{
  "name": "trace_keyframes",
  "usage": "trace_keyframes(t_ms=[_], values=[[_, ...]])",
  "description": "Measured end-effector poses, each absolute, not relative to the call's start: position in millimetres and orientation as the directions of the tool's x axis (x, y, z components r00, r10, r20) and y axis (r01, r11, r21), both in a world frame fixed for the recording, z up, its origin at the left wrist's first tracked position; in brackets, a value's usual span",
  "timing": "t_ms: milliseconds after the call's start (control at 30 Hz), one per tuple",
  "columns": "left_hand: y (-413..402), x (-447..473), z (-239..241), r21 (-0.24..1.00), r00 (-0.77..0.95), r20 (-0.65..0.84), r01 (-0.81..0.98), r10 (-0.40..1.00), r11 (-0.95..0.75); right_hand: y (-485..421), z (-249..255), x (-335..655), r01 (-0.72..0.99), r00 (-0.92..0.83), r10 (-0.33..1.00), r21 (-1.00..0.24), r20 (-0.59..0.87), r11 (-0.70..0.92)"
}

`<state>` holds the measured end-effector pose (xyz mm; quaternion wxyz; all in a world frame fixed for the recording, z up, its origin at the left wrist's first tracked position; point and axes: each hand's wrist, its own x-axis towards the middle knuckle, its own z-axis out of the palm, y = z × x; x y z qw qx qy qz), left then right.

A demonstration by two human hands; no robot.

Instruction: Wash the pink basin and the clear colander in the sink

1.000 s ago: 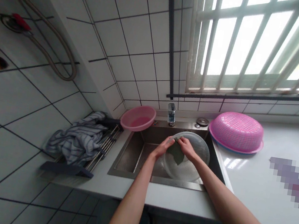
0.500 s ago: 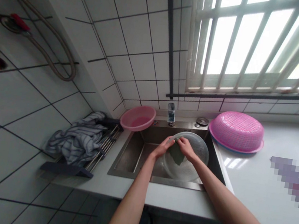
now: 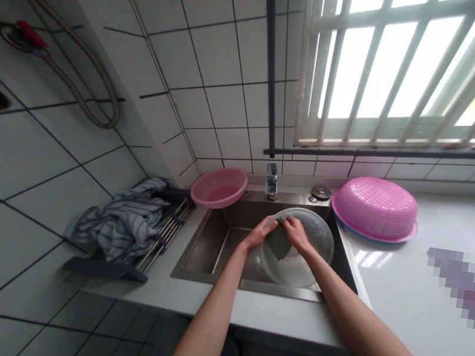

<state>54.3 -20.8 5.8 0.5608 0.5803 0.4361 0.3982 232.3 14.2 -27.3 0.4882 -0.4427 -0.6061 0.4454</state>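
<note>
A round, pale see-through colander (image 3: pixel 316 246) is tilted inside the steel sink (image 3: pixel 203 256), its wall full of fine holes. My left hand (image 3: pixel 259 233) is closed on the colander's left rim. My right hand (image 3: pixel 295 234) is closed round a dull green cloth (image 3: pixel 278 245), pressing it against the inside of the colander near that rim. Part of the cloth hangs down below my fingers, and the fingertips of both hands are partly hidden. Behind the colander stands the chrome faucet (image 3: pixel 271 180); no water can be seen running from it.
A pink basin (image 3: pixel 218 188) rests at the sink's back left corner. On the right counter (image 3: pixel 379 306) a pink basket (image 3: pixel 378 208) lies upside down over something blue-rimmed. Striped cloth (image 3: pixel 124 220) is heaped on a metal rack (image 3: pixel 172 222) at left. A drain strainer (image 3: pixel 321 192) sits behind the sink.
The colander has shifted very slightly to the right and the green cloth has moved a little to the left. Both hands keep their hold.
</note>
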Motion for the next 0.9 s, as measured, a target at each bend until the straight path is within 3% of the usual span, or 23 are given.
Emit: trace_keyframes(t_ms=[67, 133, 300, 367, 433, 567, 633, 733, 833, 900], values=[[-22.9, 55.9, 6.7, 0.996, 0.306, -0.086, 0.059, 0.948, 0.072, 21.5, -23.7, 244.7, 0.117, 0.024, 0.984, -0.978, 0.178, 0.174], [-25.1, 56.7, 8.3, 0.994, 0.318, -0.105, 0.064, 0.942, 0.089, 21.9, -22.3, 249.0, 0.111, 0.039, 0.985, -0.981, 0.166, 0.161], [-26.1, 55.3, 11.1, 0.996, 0.33, 0.001, 0.079, 0.944, -0.029, 2.3, -30.5, 225.5, 0.075, -0.39, 0.901, -0.969, 0.19, 0.237], [-25.3, 54.6, 11.6, 0.995, 0.307, 0.033, 0.082, 0.951, -0.061, -1.2, -33.7, 218.4, 0.08, -0.443, 0.872, -0.96, 0.208, 0.27], [-25.0, 54.6, 12.1, 0.996, 0.314, 0.016, 0.076, 0.949, -0.041, 2.2, -33.3, 220.7, 0.105, -0.364, 0.906, -0.957, 0.217, 0.271], [-26.3, 56.2, 12.9, 0.998, 0.326, -0.056, 0.046, 0.944, 0.044, 17.6, -25.3, 242.1, 0.152, -0.017, 0.975, -0.964, 0.22, 0.22], [-26.9, 56.8, 12.5, 0.998, 0.316, -0.066, 0.038, 0.946, 0.057, 19.3, -23.1, 247.5, 0.153, 0.04, 0.974, -0.965, 0.221, 0.213], [-26.3, 56.7, 11.0, 0.998, 0.333, -0.032, 0.062, 0.942, 0.012, 9.4, -27.2, 238.8, 0.099, -0.189, 0.965, -0.974, 0.181, 0.202], [-24.3, 55.8, 9.7, 0.993, 0.335, 0.022, 0.099, 0.942, -0.059, -4.3, -35.2, 222.4, 0.063, -0.48, 0.871, -0.986, 0.108, 0.157], [-23.4, 55.7, 9.9, 0.993, 0.332, 0.038, 0.096, 0.943, -0.074, -7.1, -37.5, 218.0, 0.063, -0.516, 0.851, -0.987, 0.094, 0.147]])
